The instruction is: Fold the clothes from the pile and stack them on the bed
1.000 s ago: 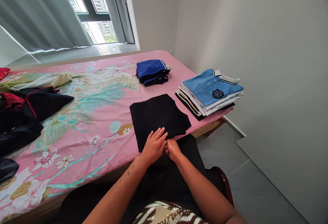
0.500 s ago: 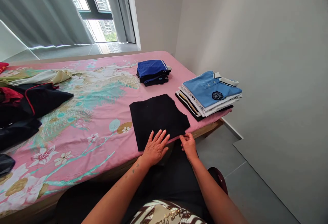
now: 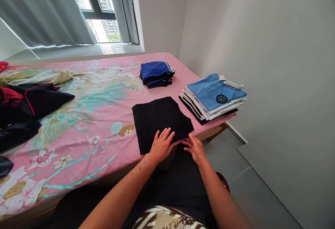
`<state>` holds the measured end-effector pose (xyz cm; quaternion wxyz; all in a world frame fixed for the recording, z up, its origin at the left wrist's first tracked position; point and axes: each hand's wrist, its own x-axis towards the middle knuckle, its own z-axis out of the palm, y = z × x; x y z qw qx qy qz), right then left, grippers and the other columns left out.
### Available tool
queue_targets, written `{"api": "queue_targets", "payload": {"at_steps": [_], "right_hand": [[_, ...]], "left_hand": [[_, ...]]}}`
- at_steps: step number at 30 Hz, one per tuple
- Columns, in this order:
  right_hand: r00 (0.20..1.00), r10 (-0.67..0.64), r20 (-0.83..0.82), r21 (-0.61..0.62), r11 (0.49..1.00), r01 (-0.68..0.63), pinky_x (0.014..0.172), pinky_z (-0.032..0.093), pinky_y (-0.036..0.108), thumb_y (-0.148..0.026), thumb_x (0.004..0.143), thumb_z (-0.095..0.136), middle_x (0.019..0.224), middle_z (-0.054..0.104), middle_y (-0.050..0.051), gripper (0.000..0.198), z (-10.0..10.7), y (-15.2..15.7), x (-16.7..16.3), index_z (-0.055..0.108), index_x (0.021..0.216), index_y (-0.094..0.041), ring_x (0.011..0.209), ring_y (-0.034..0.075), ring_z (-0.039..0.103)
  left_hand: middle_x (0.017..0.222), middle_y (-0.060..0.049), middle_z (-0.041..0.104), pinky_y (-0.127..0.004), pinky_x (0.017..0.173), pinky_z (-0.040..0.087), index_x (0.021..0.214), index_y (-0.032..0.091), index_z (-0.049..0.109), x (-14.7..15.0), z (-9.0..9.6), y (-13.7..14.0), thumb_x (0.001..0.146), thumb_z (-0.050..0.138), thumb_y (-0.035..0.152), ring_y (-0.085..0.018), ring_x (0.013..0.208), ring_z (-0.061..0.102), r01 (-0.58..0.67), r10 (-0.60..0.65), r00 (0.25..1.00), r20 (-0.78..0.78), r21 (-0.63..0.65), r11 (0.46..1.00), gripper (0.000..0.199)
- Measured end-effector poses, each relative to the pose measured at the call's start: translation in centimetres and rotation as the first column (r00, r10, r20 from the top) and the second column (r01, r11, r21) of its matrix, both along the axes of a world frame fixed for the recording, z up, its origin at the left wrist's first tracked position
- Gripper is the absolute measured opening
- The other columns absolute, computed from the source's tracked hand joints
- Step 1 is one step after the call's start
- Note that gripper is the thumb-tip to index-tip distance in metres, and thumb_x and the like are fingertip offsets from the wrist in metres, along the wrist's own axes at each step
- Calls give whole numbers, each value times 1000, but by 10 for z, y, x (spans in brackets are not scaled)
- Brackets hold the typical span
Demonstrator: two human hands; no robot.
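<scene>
One black, matte cloth garment (image 3: 159, 113), folded into a flat, roughly four-sided panel with a slanting right side. Location: near edge of the bed, on a pink bedsheet (image 3: 104, 124) printed with flowers and feathers, just before the person.

One left hand (image 3: 161, 147), palm down, fingers extended and slightly parted, resting on the near part of the panel; it presses on the cloth and grips nothing.

One right hand (image 3: 195, 148), fingers loosely bent, thumb and fingertips at the panel's near right corner; whether the cloth is pinched between them cannot be told.

Handling, as judged: light, soft, limp; not fragile, little stiffness of its own, apt to crease or slip out of its fold if drawn by a single layer. Best hold: both near corners, all layers together, or a flat palm slid beneath the middle.

Adjacent stock: one stack of folded tops to the right, a light-blue polo shirt with white collar and dark round badge (image 3: 206, 93) uppermost; one smaller stack of folded blue and black clothes (image 3: 157, 75) beyond the panel; one loose heap of dark clothes with red trim (image 3: 49, 100), well apart on the left.
</scene>
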<state>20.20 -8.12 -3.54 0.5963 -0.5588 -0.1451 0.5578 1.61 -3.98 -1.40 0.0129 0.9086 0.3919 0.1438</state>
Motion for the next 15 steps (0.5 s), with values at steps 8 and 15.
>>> {"api": "queue_targets", "payload": {"at_steps": [8,15], "right_hand": [[992,-97,-86,20,995,99,48,54,29,-30,66,74,79,66,-1,34,11,34,-1,56,94,-20,56,14,61],[923,-124,-364,151,970,190,58,54,27,-17,61,69,88,70,1,32,28,49,-25,61,92,-18,74,17,64]], "left_hand": [[152,-5,30,-46,113,18,143,24,34,10,-14,2,91,43,35,-22,139,27,-81,81,997,7,30,996,54],[150,-10,32,-44,106,30,144,18,32,28,-4,2,85,51,34,-25,133,35,-293,294,952,84,-28,956,64]]}}
